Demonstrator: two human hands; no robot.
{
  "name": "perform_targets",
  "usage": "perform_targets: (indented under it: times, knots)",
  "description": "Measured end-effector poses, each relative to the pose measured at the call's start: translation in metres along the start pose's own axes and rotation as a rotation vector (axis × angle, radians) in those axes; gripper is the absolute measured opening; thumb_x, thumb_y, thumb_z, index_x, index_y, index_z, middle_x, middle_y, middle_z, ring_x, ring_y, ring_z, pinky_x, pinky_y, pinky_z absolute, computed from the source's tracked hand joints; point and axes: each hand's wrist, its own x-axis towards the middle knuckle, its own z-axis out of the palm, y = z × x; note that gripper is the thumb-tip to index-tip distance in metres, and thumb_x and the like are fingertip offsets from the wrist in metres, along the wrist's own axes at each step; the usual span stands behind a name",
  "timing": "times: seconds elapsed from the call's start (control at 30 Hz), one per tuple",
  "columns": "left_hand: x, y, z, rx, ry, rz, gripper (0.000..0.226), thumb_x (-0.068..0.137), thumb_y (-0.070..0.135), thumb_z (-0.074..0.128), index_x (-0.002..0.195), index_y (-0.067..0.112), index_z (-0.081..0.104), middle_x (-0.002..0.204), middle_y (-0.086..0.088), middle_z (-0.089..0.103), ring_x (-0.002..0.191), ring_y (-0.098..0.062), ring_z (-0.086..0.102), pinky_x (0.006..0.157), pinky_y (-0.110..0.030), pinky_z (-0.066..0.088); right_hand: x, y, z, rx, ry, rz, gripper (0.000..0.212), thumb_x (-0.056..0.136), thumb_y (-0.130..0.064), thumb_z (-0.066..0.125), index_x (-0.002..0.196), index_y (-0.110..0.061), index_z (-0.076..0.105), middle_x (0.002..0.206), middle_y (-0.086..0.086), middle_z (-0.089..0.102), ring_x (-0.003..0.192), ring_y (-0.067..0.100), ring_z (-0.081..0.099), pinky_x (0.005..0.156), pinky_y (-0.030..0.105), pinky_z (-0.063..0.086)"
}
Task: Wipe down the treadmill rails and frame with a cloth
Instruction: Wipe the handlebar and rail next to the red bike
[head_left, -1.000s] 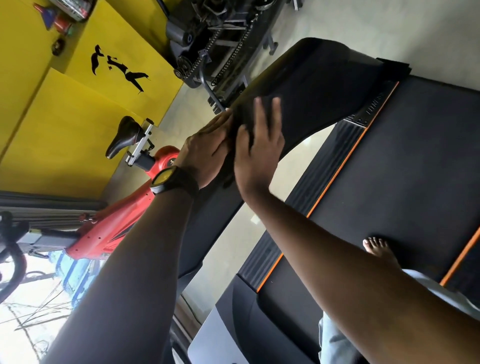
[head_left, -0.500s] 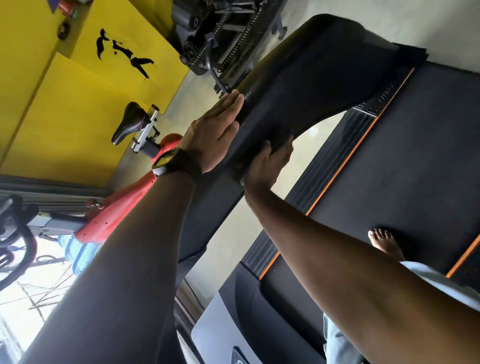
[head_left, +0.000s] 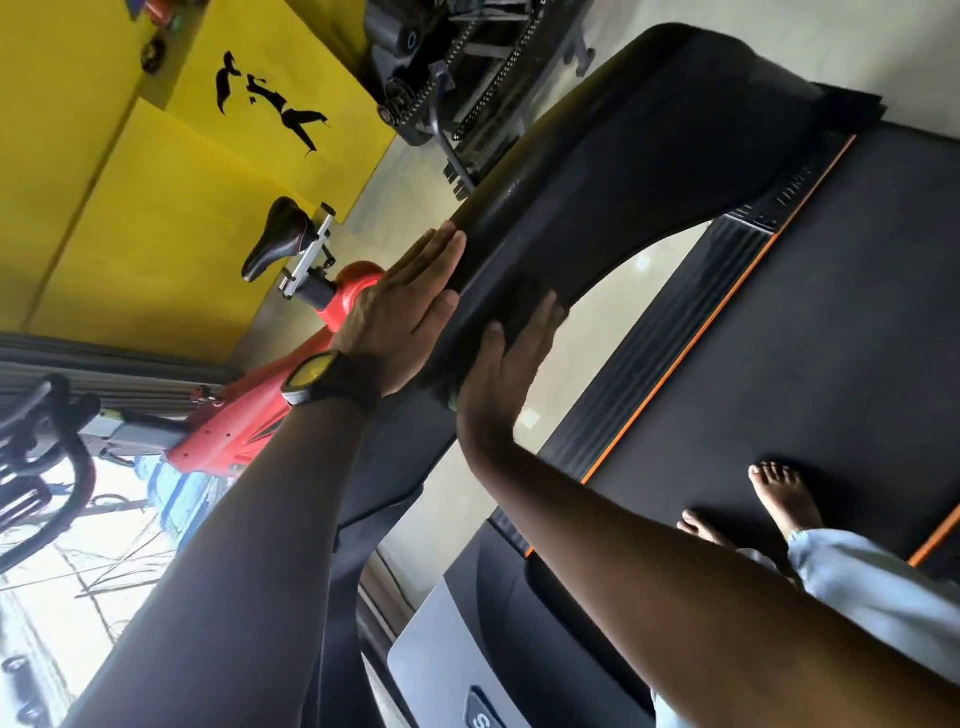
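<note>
Black plastic makes up the treadmill's curved side upright (head_left: 623, 171), which slants across the middle of the head view, and both hands lie flat against it. The left hand (head_left: 405, 317), with a yellow-faced watch (head_left: 311, 376) on its wrist, has straight fingers held close together and pressed on the upright's outer edge; it grasps nothing. The right hand (head_left: 504, 374) presses on the inner edge, fingers straight and pointing up along it, the thumb laid on the broad face. It is not curled round anything. A dark, fuzzy-edged cloth (head_left: 441, 382) shows between the heels of the two hands, against the upright, with a small green speck at its lower end. It blends with the black frame, so I cannot tell how far it runs under the right palm. To the right lie the ribbed side rail (head_left: 660, 332), a thin orange stripe (head_left: 691, 353) and the dark running belt (head_left: 831, 338), on which two bare feet (head_left: 784, 493) stand beside a pale blue trouser leg (head_left: 872, 587). A grey console panel (head_left: 431, 649) sits at the bottom edge. Beyond the left arm stands a red exercise bike (head_left: 244, 431) with a black saddle (head_left: 278, 236), in front of a yellow wall (head_left: 156, 249) bearing a black silhouette (head_left: 270, 98). Another machine with a chain (head_left: 467, 67) stands on the pale floor at the top.
</note>
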Motion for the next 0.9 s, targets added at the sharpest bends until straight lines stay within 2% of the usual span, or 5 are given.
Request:
perform_targets:
  times: [0.1,0.27,0.43,0.6,0.9]
  knots:
    - [0.001,0.001,-0.002,0.014,0.028,-0.005,0.06,0.103,0.042,0.026,0.157,0.018,0.023,0.163,0.003,0.021,0.15,-0.009,0.013,0.119,-0.019,0.004,0.007,0.001,0.002,0.029,0.019,-0.124,0.061,0.104,-0.025,0.044,0.161,-0.024,0.021,0.17,0.002,0.013,0.156,0.019,0.013,0.125,0.041,0.021]
    - [0.003,0.001,-0.001,0.011,0.023,-0.01,0.061,0.102,0.045,0.024,0.157,0.019,0.023,0.163,0.002,0.022,0.15,-0.009,0.013,0.116,-0.014,0.0,0.011,0.02,0.003,0.074,0.093,0.277,0.059,0.105,-0.022,0.045,0.159,-0.029,0.023,0.167,0.001,0.02,0.15,0.029,0.026,0.118,0.058,0.033]
    - [0.003,-0.002,0.002,-0.011,0.028,-0.001,0.059,0.103,0.043,0.026,0.158,0.02,0.023,0.164,0.002,0.021,0.15,-0.007,0.009,0.118,-0.017,0.001,0.017,0.001,0.002,0.018,0.029,-0.138,0.06,0.103,-0.023,0.045,0.16,-0.021,0.024,0.17,0.008,0.014,0.155,0.021,0.015,0.121,0.026,0.019]
    - [0.004,-0.002,0.001,-0.022,0.014,-0.023,0.06,0.102,0.044,0.024,0.158,0.022,0.022,0.164,0.004,0.021,0.151,-0.01,0.011,0.118,-0.018,-0.001,0.04,0.01,0.0,0.024,0.123,0.151,0.064,0.099,-0.035,0.04,0.16,-0.027,0.023,0.168,0.005,0.018,0.152,0.032,0.026,0.118,0.059,0.032]
    - [0.002,0.001,0.0,-0.066,0.012,-0.033,0.06,0.102,0.046,0.023,0.157,0.022,0.024,0.163,0.003,0.023,0.152,-0.015,0.015,0.122,-0.03,0.009,-0.011,0.011,0.008,-0.039,0.074,-0.053,0.058,0.107,-0.019,0.043,0.16,-0.013,0.022,0.17,0.009,0.016,0.154,0.018,0.016,0.122,0.054,0.028]
